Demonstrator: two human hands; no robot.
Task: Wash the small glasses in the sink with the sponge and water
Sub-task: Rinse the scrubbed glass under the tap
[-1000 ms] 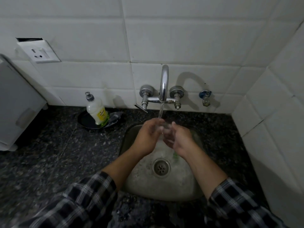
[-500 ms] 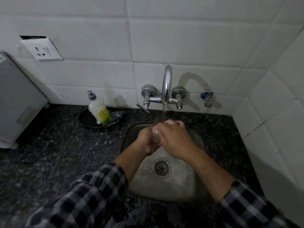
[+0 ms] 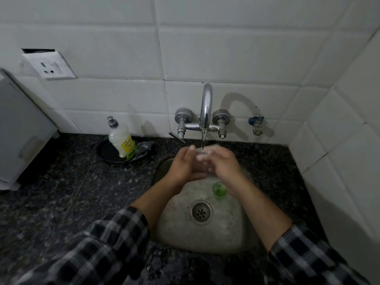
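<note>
The right hand (image 3: 223, 161) has slid off the left hand (image 3: 186, 163), both apparently closed around a blurred clear glass (image 3: 202, 155) under the tap (image 3: 206, 108).

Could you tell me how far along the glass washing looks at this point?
Done: nothing visibly finished; no clean glass is set aside. In hand: the left hand and right hand are together under the tap's stream, apparently rinsing a clear glass, though blur hides it. Left: a small green glass stands in the sink beside the drain.
</note>
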